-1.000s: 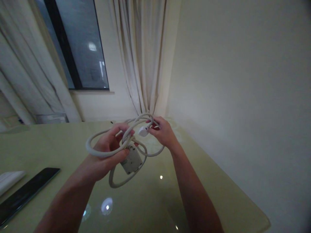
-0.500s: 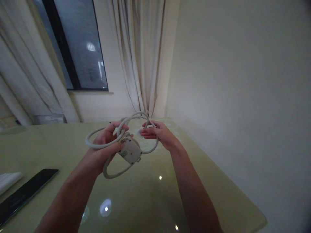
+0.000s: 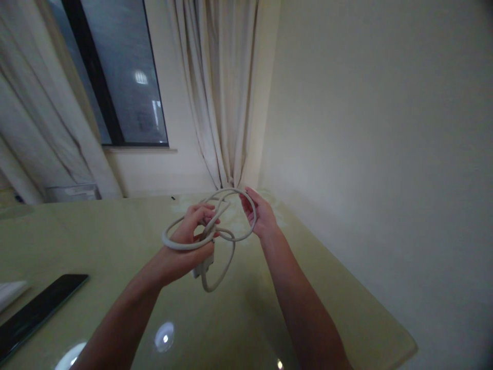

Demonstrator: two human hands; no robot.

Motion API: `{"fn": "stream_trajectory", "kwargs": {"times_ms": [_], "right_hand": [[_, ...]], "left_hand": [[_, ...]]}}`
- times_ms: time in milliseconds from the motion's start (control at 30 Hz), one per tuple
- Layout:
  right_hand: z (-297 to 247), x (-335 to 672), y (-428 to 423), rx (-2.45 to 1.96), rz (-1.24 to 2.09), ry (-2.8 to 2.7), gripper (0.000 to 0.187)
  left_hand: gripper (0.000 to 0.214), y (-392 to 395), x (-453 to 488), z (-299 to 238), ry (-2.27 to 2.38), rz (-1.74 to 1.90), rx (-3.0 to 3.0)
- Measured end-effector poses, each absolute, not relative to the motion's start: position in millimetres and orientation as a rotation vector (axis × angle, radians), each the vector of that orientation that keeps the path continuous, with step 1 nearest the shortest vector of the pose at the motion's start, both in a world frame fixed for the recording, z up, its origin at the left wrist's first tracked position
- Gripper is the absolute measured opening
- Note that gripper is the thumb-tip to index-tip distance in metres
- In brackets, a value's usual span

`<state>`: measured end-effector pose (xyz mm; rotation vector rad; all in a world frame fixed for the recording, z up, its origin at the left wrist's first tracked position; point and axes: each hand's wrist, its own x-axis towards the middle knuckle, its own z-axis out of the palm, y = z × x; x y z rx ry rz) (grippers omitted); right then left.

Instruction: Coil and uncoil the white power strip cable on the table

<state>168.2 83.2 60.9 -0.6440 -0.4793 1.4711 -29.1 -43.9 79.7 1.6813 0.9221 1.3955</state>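
Note:
A thick white cable point(image 3: 184, 246), wound into loose loops, hangs in the air above the table. My left hand point(image 3: 194, 228) is closed around the gathered strands, thumb in front and fingers behind. Below that thumb hangs a small white box-shaped block point(image 3: 206, 266) joined to the cable, mostly hidden and turned edge-on. My right hand point(image 3: 262, 213) is at the far right side of the largest loop, its fingers curled in around the cable there. The exact contact of its fingertips is partly hidden.
A glossy yellow-green table point(image 3: 308, 288) reflects ceiling lights. On the left lie a black flat device point(image 3: 42, 311) and a white object point(image 3: 11, 293). A tiny dark bit point(image 3: 173, 198) lies by the back edge. Curtains point(image 3: 219, 92), a window point(image 3: 123, 72) and a wall point(image 3: 377, 154) surround it.
My left hand has moved right and turned, swinging the white block from face-on to edge-on below it. My right hand has shifted slightly right, its fingers now curled at the loop.

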Motion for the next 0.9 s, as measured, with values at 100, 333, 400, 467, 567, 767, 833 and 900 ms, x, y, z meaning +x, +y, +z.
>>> {"fn": "stream_trajectory", "kwargs": {"times_ms": [100,333,400,467,567,767,833,900], "right_hand": [[60.6,171.4,82.0,-0.625,1.406,-0.527,0.010],[61.7,181.6,84.2,-0.569,1.271,-0.677,0.036],[59.1,185.0,87.5,-0.554,1.232,-0.692,0.040],[55.1,187.8,91.4,-0.542,1.133,-0.701,0.041],[49.0,190.8,97.1,-0.574,0.921,-0.702,0.041],[45.5,198.3,104.1,-0.551,0.755,-0.619,0.027],[44.0,203.5,107.9,-0.544,0.770,-0.520,0.021],[40.4,209.9,113.2,-0.557,0.802,-0.431,0.021]], "left_hand": [[0.029,-43.1,-26.0,79.1,0.903,1.381,1.762],[0.020,-31.7,-29.3,72.0,0.997,1.379,1.862],[0.017,-27.7,-29.6,67.0,1.012,1.358,1.884],[0.024,-24.4,-30.3,62.0,1.029,1.303,1.860],[0.037,-20.0,-33.7,55.6,1.070,1.163,1.857],[0.031,-6.0,-54.0,43.3,1.114,0.999,1.831],[0.038,-0.5,-63.6,39.3,1.214,1.040,1.704],[0.043,4.3,-72.6,36.6,1.294,1.056,1.613]]}}
